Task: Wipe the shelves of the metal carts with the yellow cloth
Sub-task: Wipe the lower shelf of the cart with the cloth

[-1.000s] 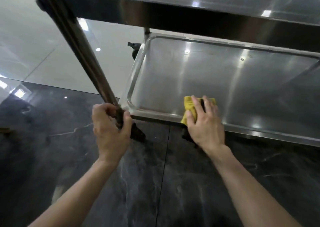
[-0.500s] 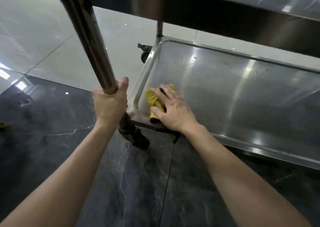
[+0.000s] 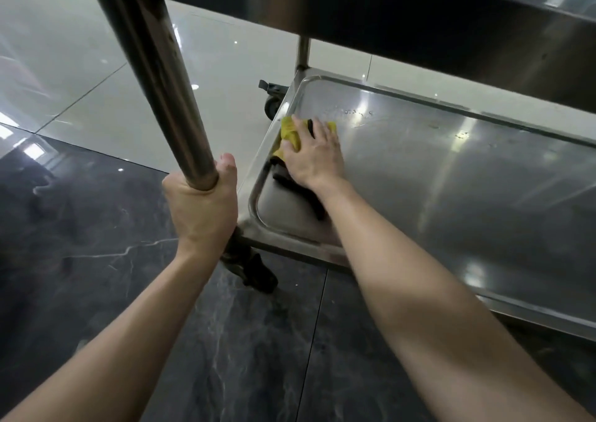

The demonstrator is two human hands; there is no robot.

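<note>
The shiny stainless-steel lower shelf (image 3: 451,179) of the metal cart is a shallow tray with a raised rim and rounded corners. The crumpled yellow cloth (image 3: 289,131) lies on this shelf, against its left rim, toward the far left corner. The right hand (image 3: 314,160) lies palm-down on the cloth with its fingers nearly straight and slightly spread, pressing it flat to the metal. A dark strip of fabric (image 3: 301,192) trails from under that wrist toward the shelf's near left corner; I cannot tell whether it belongs to the cloth. At that near left corner rises the round steel upright post (image 3: 161,76), and the left hand (image 3: 201,207) grips it, fingers wrapped fully round and thumb pointing up along the tube. A black caster wheel (image 3: 254,268) sits under the same corner, another caster (image 3: 272,102) beyond the far left corner. The cart's steel upper shelf (image 3: 387,12) hangs above the lower one. Small specks (image 3: 354,112) dot the lower shelf's far edge.
</note>
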